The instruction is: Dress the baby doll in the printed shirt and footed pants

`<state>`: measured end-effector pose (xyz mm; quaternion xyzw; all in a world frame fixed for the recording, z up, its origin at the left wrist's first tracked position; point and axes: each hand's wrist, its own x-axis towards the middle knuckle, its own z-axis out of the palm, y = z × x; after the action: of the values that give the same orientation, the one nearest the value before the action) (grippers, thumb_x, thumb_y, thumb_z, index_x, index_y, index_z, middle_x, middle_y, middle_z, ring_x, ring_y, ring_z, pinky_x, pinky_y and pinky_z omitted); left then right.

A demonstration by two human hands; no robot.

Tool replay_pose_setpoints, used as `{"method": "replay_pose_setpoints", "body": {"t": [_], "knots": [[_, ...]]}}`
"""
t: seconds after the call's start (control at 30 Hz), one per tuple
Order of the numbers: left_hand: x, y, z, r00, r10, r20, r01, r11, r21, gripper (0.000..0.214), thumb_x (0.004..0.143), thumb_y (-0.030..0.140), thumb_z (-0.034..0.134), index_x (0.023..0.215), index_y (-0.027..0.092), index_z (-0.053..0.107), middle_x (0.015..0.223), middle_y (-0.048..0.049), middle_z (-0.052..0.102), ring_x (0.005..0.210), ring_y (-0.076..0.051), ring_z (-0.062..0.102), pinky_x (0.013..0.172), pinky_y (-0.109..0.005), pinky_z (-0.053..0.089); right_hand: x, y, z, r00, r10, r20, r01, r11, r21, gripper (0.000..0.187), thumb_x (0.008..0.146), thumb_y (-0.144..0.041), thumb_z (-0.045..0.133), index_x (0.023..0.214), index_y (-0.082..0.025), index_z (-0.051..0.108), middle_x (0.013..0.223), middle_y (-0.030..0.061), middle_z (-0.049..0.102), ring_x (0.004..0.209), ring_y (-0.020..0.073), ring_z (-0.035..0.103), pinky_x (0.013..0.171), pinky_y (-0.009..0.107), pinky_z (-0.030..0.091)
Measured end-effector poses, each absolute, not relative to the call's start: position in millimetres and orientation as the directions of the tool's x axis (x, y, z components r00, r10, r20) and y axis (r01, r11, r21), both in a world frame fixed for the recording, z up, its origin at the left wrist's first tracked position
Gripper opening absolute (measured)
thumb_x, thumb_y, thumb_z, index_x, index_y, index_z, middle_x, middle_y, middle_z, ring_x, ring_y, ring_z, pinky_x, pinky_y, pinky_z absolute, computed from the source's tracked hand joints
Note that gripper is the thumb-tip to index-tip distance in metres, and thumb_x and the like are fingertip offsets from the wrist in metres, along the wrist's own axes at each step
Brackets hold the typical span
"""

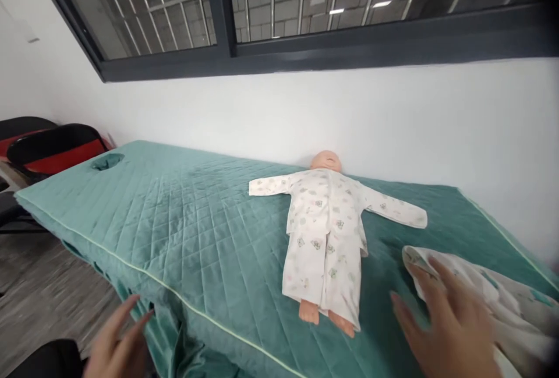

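A baby doll (326, 161) lies on its back on the green quilted bed cover (209, 221), its head near the wall. It wears a white printed top (325, 203) with both sleeves spread out and matching trousers (323, 273); its bare feet poke out at the bottom. My right hand (454, 325), a little blurred, is over the edge of a crumpled white printed cloth (510, 302) at the right; whether it touches the cloth I cannot tell. Its fingers are spread. Beyond the bed's front edge, my left hand (117, 340) hangs with fingers apart, holding nothing.
A white wall (262, 110) with a dark-framed, barred window (279, 55) runs along the back of the bed. Toward the left end, the cover has a round hole (107, 161). Black and red folding chairs (59, 148) stand beyond that end, on a grey floor (43, 285).
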<state>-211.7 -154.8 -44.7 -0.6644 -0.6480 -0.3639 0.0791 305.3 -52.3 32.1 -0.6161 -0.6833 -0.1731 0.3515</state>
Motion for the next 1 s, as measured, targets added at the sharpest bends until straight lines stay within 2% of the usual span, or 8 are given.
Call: {"method": "replay_pose_setpoints", "body": {"t": [0.03, 0.1, 0.17, 0.23, 0.4, 0.5, 0.7, 1.0], "knots": [[-183, -129, -42, -0.104, 0.729, 0.677, 0.930, -0.169, 0.325, 0.057, 0.086, 0.029, 0.057, 0.130, 0.065, 0.054, 0.156, 0.0274, 0.038, 0.117, -0.034, 0.066, 0.080, -0.060, 0.064, 299, -38, 32, -0.020, 0.729, 0.684, 0.945, 0.238, -0.226, 0.055, 0.094, -0.043, 0.056, 0.147, -0.032, 0.045, 0.151, 0.0147, 0.046, 0.137, 0.0421, 0.047, 0.109, 0.064, 0.041], [-114, -74, -27, 0.011, 0.630, 0.777, 0.881, -0.373, 0.291, 0.059, 0.082, 0.016, 0.058, 0.129, 0.052, 0.061, 0.156, 0.0130, 0.046, 0.123, -0.033, 0.065, 0.091, -0.057, 0.064, 286, -5, 36, 0.003, 0.775, 0.632, 0.899, 0.275, -0.341, 0.049, 0.096, -0.046, 0.053, 0.140, -0.026, 0.050, 0.152, 0.0154, 0.044, 0.138, 0.0405, 0.045, 0.107, 0.060, 0.045], [-43, -18, 0, 0.092, 0.612, 0.785, 0.789, -0.526, 0.318, 0.056, 0.084, 0.008, 0.056, 0.132, 0.035, 0.060, 0.153, -0.0022, 0.051, 0.135, -0.031, 0.056, 0.106, -0.055, 0.056, 275, 34, 44, 0.057, 0.830, 0.554, 0.832, 0.267, -0.486, 0.045, 0.097, -0.048, 0.050, 0.135, -0.024, 0.053, 0.152, 0.0142, 0.043, 0.142, 0.0363, 0.041, 0.109, 0.056, 0.044], [18, 37, 31, 0.143, 0.598, 0.789, 0.713, -0.615, 0.337, 0.050, 0.087, 0.005, 0.050, 0.130, 0.027, 0.059, 0.141, -0.0065, 0.061, 0.141, -0.027, 0.050, 0.115, -0.053, 0.049, 266, 78, 54, 0.108, 0.841, 0.530, 0.761, 0.273, -0.589, 0.046, 0.096, -0.049, 0.050, 0.132, -0.021, 0.054, 0.148, 0.0149, 0.047, 0.140, 0.0328, 0.044, 0.114, 0.054, 0.040], [104, 153, 70, 0.207, 0.735, 0.646, 0.590, -0.621, 0.517, 0.036, 0.096, 0.016, 0.045, 0.128, 0.017, 0.061, 0.136, -0.0094, 0.065, 0.136, -0.023, 0.054, 0.119, -0.044, 0.044, 258, 162, 57, 0.125, 0.867, 0.483, 0.683, 0.278, -0.676, 0.042, 0.093, -0.043, 0.047, 0.124, -0.018, 0.060, 0.130, 0.0145, 0.063, 0.126, 0.0303, 0.053, 0.113, 0.055, 0.038], [120, 190, 63, 0.232, 0.819, 0.524, 0.582, -0.549, 0.600, 0.035, 0.100, 0.023, 0.041, 0.125, 0.016, 0.064, 0.134, -0.0100, 0.066, 0.132, -0.023, 0.056, 0.117, -0.042, 0.045, 261, 172, 46, 0.093, 0.893, 0.440, 0.634, 0.288, -0.718, 0.046, 0.095, -0.044, 0.045, 0.130, -0.018, 0.059, 0.139, 0.0135, 0.059, 0.132, 0.0284, 0.050, 0.116, 0.052, 0.036], [113, 200, 42, 0.254, 0.882, 0.396, 0.596, -0.465, 0.654, 0.046, 0.102, 0.035, 0.037, 0.141, 0.018, 0.054, 0.153, -0.0080, 0.051, 0.144, -0.024, 0.042, 0.124, -0.047, 0.033, 265, 164, 37, 0.019, 0.922, 0.388, 0.634, 0.289, -0.718, 0.049, 0.097, -0.046, 0.047, 0.139, -0.022, 0.055, 0.152, 0.0097, 0.049, 0.144, 0.0261, 0.039, 0.123, 0.050, 0.028], [112, 195, 48, 0.239, 0.920, 0.311, 0.561, -0.392, 0.730, 0.046, 0.102, 0.039, 0.037, 0.142, 0.024, 0.056, 0.157, -0.0041, 0.046, 0.146, -0.022, 0.040, 0.125, -0.046, 0.030, 263, 163, 43, 0.041, 0.950, 0.311, 0.663, 0.207, -0.719, 0.049, 0.099, -0.049, 0.044, 0.142, -0.027, 0.055, 0.155, 0.0046, 0.045, 0.145, 0.0257, 0.036, 0.123, 0.051, 0.027]]}}
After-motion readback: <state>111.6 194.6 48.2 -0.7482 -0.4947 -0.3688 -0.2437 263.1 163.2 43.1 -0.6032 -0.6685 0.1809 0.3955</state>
